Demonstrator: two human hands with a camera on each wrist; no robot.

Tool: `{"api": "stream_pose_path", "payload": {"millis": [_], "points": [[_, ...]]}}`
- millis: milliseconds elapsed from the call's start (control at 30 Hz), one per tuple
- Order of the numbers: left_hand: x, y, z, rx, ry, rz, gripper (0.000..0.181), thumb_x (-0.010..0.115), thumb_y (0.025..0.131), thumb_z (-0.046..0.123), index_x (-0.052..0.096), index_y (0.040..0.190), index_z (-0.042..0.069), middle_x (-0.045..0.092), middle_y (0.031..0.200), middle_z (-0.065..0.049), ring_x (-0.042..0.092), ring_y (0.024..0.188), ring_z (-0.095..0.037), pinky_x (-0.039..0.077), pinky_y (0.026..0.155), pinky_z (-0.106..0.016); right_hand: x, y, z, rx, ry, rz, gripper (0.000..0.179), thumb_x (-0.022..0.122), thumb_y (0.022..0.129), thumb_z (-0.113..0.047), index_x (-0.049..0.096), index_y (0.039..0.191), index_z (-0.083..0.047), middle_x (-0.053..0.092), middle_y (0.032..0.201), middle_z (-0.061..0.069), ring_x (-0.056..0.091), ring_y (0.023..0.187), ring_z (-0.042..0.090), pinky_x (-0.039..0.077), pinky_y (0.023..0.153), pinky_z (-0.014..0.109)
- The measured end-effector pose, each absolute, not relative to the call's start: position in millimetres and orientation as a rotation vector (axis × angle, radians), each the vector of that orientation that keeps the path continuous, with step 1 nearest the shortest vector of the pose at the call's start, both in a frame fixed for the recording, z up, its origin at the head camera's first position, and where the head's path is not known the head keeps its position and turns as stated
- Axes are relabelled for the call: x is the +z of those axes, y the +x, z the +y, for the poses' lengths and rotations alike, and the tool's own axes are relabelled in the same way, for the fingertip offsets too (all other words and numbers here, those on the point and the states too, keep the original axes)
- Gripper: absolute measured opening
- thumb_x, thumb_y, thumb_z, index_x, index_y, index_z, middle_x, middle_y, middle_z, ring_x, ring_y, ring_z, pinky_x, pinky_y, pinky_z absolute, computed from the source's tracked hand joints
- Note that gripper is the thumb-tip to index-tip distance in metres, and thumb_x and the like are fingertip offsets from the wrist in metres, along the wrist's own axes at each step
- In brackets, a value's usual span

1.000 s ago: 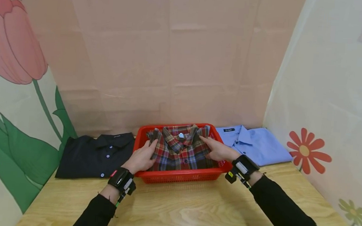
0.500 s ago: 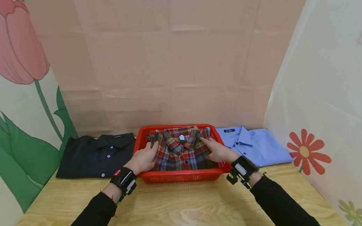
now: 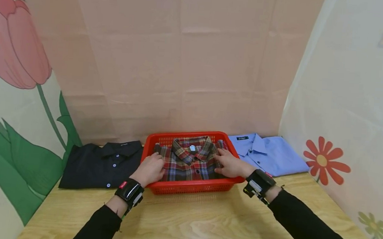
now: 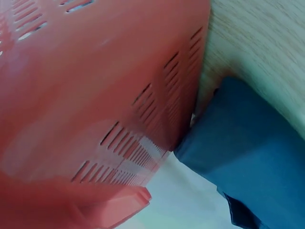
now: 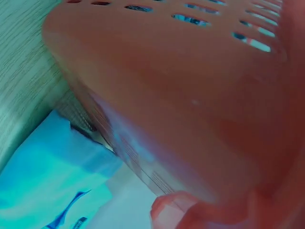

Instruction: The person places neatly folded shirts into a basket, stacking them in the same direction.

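Basket (image 3: pixel 190 189), red, mid head view: inside lies a folded plaid shirt (image 3: pixel 184 167), placing seemingly near done, its sides left unsmoothed. Left hand (image 3: pixel 149 168), nine o'clock, bends over the shirt's edge — grip unclear; right hand (image 3: pixel 231 163), three o'clock, relaxed, apparently gripping nothing. Outside on the tabletop (image 3: pixel 184 222): black shirt (image 3: pixel 91 164) at nine, blue shirt (image 3: pixel 277 153) at three. Left wrist view: basket wall (image 4: pixel 71 100) blocks the work — black shirt at four. Right wrist view: wall again, blue shirt at eight.

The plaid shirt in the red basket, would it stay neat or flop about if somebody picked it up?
The plaid shirt would probably sag or unfold, as it looks like soft, folded cloth. It is likely light, seeming to be one garment. Rolling seems unlikely, since it lies fairly flat in the red basket.
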State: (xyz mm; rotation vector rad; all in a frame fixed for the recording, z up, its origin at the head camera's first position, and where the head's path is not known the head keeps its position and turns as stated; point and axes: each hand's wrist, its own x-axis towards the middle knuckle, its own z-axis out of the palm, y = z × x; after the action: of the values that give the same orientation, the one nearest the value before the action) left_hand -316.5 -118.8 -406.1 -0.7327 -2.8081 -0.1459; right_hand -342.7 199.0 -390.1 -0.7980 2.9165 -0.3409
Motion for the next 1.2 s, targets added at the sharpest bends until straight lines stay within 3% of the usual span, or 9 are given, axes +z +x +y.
{"api": "stream_pose_path", "payload": {"millis": [100,267,400,500,633,800,1033,1200], "points": [[-406,-317,-120,-0.112,-0.748,-2.803,0.021,0.068,0.088,0.013,0.063,0.067,0.011,0.053,0.065,0.001,0.056,0.072,-0.02,0.05,0.071,-0.035,-391,-340,198,-0.24,-0.843,2.913,0.053,0.065,0.093,-0.02,0.051,0.135,0.01,0.034,0.149,0.035,0.019,0.143,0.053,0.021,0.115,0.062],[-403,-316,-122,-0.176,-0.723,-2.922,0.031,0.064,0.092,0.017,0.055,0.062,0.015,0.04,0.057,0.005,0.045,0.055,-0.012,0.037,0.056,-0.028,-389,-339,198,-0.173,-0.911,2.925,0.044,0.064,0.094,-0.022,0.059,0.129,0.005,0.052,0.138,0.027,0.036,0.138,0.048,0.03,0.113,0.058],[-399,-316,-124,-0.222,-0.697,-3.015,0.03,0.062,0.094,0.021,0.058,0.065,0.017,0.042,0.055,0.006,0.045,0.052,-0.01,0.035,0.052,-0.025,-387,-341,199,-0.171,-0.939,2.902,0.031,0.064,0.095,-0.021,0.067,0.119,-0.002,0.065,0.113,0.013,0.059,0.104,0.028,0.049,0.092,0.046],[-397,-317,-124,-0.249,-0.693,-3.044,0.026,0.063,0.094,0.021,0.063,0.068,0.018,0.044,0.055,0.006,0.046,0.051,-0.01,0.035,0.051,-0.025,-387,-341,198,-0.17,-0.878,2.886,0.026,0.065,0.095,-0.022,0.069,0.116,-0.008,0.065,0.096,0.002,0.054,0.082,0.018,0.048,0.077,0.038],[-397,-317,-124,-0.262,-0.703,-3.084,0.023,0.064,0.094,0.022,0.066,0.071,0.019,0.045,0.056,0.006,0.046,0.052,-0.011,0.035,0.052,-0.026,-387,-340,196,-0.143,-0.781,2.872,0.024,0.064,0.095,-0.026,0.069,0.115,-0.013,0.062,0.087,-0.004,0.052,0.076,0.014,0.048,0.078,0.037],[-396,-317,-122,-0.245,-0.724,-3.127,0.024,0.064,0.094,0.022,0.066,0.069,0.019,0.044,0.057,0.005,0.046,0.055,-0.012,0.035,0.055,-0.027,-388,-339,193,-0.068,-0.731,2.852,0.018,0.06,0.097,-0.032,0.069,0.096,-0.017,0.053,0.073,-0.005,0.048,0.068,0.014,0.04,0.078,0.038],[-396,-317,-120,-0.197,-0.756,-3.138,0.018,0.065,0.092,0.02,0.07,0.075,0.018,0.046,0.06,0.005,0.045,0.059,-0.013,0.036,0.059,-0.029,-387,-339,191,-0.012,-0.7,2.835,0.023,0.057,0.098,-0.036,0.07,0.093,-0.018,0.057,0.078,-0.004,0.052,0.074,0.015,0.042,0.088,0.043],[-395,-318,-120,-0.188,-0.778,-3.139,0.017,0.064,0.093,0.021,0.071,0.078,0.018,0.049,0.062,0.005,0.046,0.06,-0.014,0.036,0.061,-0.03,-387,-339,191,-0.044,-0.678,2.827,0.031,0.058,0.098,-0.034,0.07,0.118,-0.014,0.07,0.101,0.002,0.062,0.091,0.019,0.046,0.099,0.048]]}}
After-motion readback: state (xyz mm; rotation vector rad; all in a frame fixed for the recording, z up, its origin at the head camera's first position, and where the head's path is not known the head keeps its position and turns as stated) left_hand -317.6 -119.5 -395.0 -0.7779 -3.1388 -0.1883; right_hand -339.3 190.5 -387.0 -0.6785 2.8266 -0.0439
